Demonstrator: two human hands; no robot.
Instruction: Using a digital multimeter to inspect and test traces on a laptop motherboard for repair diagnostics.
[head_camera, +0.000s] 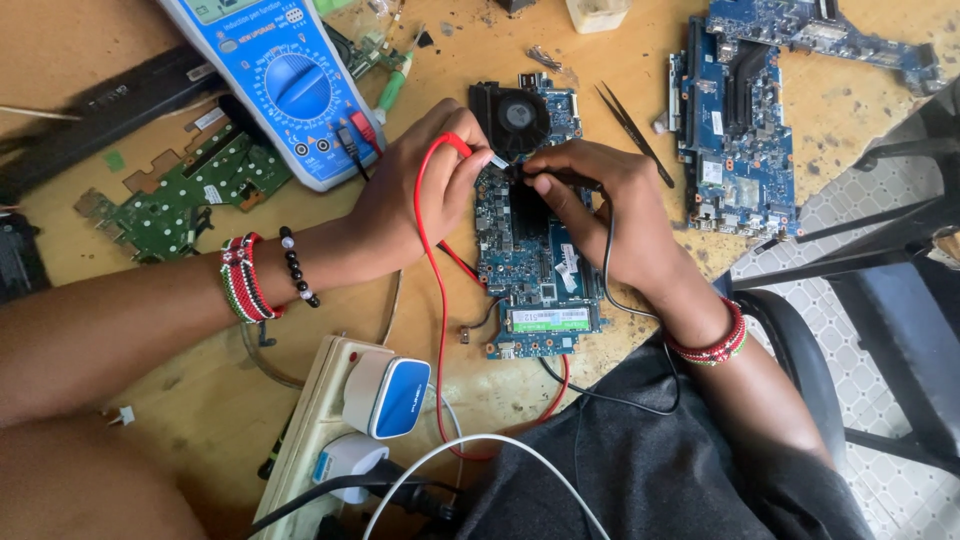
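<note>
Already we have both probes down on the blue circuit board (535, 265), which lies on the wooden bench (200, 400) near the middle of the scene, just in front of us. Our left hand (415, 190) pinches the red probe (455, 145) between thumb and fingers, its tip angled right toward the board's far end, beside the black fan (512, 118). Our right hand (600, 205) is closed round the black probe (560, 180), tip pointing left, so the two tips nearly meet.

We judge the probing to be under way: the leads run to the blue multimeter (285, 85) at far left, its dial set. We cannot tell what it shows, since the display is cut off.

The board's long axis runs near to far, fan end away from us, green memory strip (550, 320) at the near end. A second board (735, 130) lies untouched at right.
</note>
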